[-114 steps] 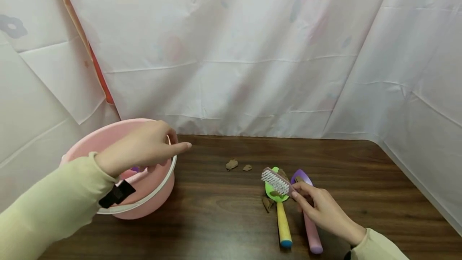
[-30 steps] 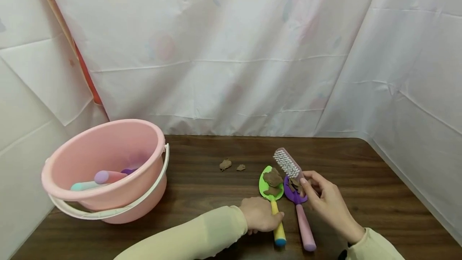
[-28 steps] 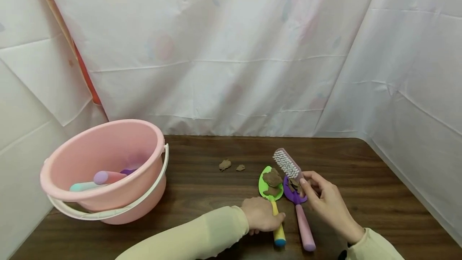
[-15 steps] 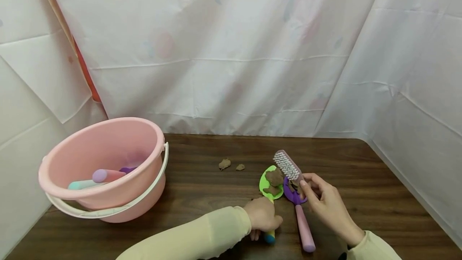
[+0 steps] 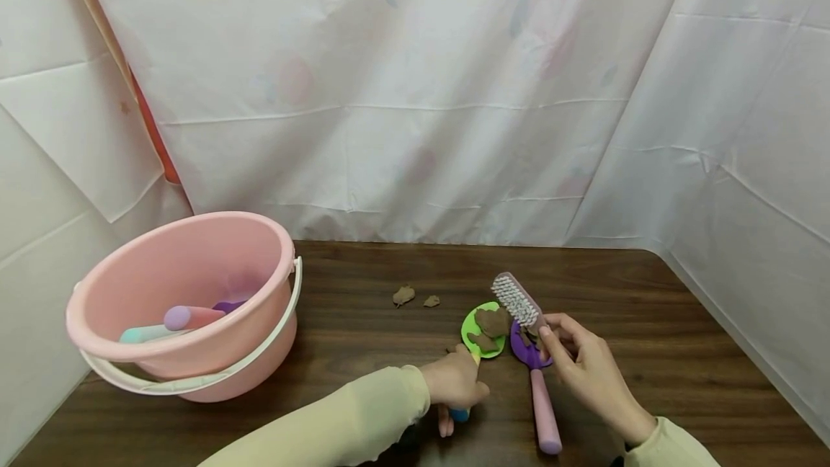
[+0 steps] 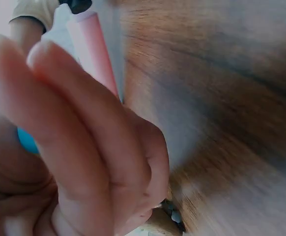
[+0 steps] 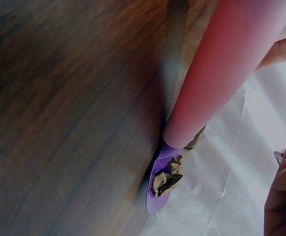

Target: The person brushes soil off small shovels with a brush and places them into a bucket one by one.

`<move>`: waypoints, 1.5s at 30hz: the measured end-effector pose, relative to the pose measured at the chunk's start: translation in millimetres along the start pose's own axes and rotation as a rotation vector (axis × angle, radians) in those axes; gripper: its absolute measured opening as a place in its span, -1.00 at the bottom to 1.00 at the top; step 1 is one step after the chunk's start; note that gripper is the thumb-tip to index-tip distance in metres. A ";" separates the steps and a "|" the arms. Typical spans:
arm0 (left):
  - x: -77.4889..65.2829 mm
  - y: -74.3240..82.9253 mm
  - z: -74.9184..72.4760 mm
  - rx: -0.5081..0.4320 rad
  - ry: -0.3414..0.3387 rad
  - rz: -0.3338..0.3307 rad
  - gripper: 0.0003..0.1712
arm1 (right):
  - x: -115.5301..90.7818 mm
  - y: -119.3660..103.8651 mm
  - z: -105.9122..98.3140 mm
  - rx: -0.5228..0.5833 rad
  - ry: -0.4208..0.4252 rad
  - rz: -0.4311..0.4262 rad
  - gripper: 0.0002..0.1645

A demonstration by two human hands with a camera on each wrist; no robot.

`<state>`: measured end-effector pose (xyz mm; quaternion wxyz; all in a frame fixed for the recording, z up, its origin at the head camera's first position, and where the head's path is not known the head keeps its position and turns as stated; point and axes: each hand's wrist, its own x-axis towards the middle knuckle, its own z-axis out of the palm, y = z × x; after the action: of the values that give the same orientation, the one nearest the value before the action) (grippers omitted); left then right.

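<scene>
My left hand (image 5: 456,382) grips the yellow handle of a toy shovel with a green scoop (image 5: 472,337); its blue end (image 6: 27,141) peeks out beside my fingers in the left wrist view. Brown dry leaves (image 5: 493,322) lie in that scoop. Between thumb and fingers, my right hand (image 5: 590,366) pinches a small pinkish brush (image 5: 515,300), white bristles showing, held above a second shovel. That shovel has a purple scoop (image 7: 155,202) with crumpled leaves (image 7: 166,181) in it, and a pink handle (image 5: 545,413) lying on the table.
On the left stands a pink bucket (image 5: 188,243) with a white handle (image 5: 194,384); pink and turquoise handles (image 5: 188,318) stick up inside. Two loose leaves (image 5: 404,295) lie mid-table. White curtains (image 5: 389,128) enclose the back and sides of the wooden table (image 5: 363,337).
My left hand has come from over the bucket to the yellow-handled shovel and now swings its handle leftward, turning the green scoop with its leaves. The brush has shifted up, then dipped slightly.
</scene>
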<state>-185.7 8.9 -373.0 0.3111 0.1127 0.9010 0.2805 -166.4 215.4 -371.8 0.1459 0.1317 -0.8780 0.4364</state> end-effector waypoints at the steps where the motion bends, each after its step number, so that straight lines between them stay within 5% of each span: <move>1: -3.3 -1.7 -1.7 -0.019 -0.004 -0.001 -0.17 | -0.4 0.0 0.0 0.001 -0.001 -0.001 -0.85; 6: -23.1 -11.2 -10.5 -0.134 -0.016 0.036 -0.15 | -2.4 -0.3 0.7 -0.006 -0.006 -0.054 -0.85; 13: -42.7 -22.7 -23.2 -0.238 -0.059 0.085 -0.06 | -4.6 -2.0 6.1 -0.132 -0.031 -0.335 -0.68; 22: -46.4 -43.8 -24.5 -0.278 -0.108 0.150 0.01 | -10.1 -10.8 15.9 -0.219 -0.157 -0.539 -0.45; 27: -66.2 -35.0 -28.9 -0.293 -0.057 0.125 -0.08 | -13.4 -11.6 18.4 -0.271 -0.203 -0.574 -0.40; 35: -73.0 -35.4 -29.4 -0.249 -0.021 0.182 -0.17 | -10.7 -13.5 21.5 -0.305 -0.206 -0.646 -0.52; 40: -76.6 -34.6 -26.7 -0.198 0.036 0.208 -0.19 | -9.4 -10.8 22.1 -0.341 -0.169 -0.657 -0.40; 45: -80.8 -34.1 -24.8 -0.279 -0.014 0.168 -0.09 | -7.3 -7.7 21.6 -0.352 -0.129 -0.665 -0.36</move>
<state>-139.0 -60.3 -336.3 0.3054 0.1452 0.8387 0.4269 -160.0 194.3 -381.3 0.2442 0.4096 -0.8563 0.1986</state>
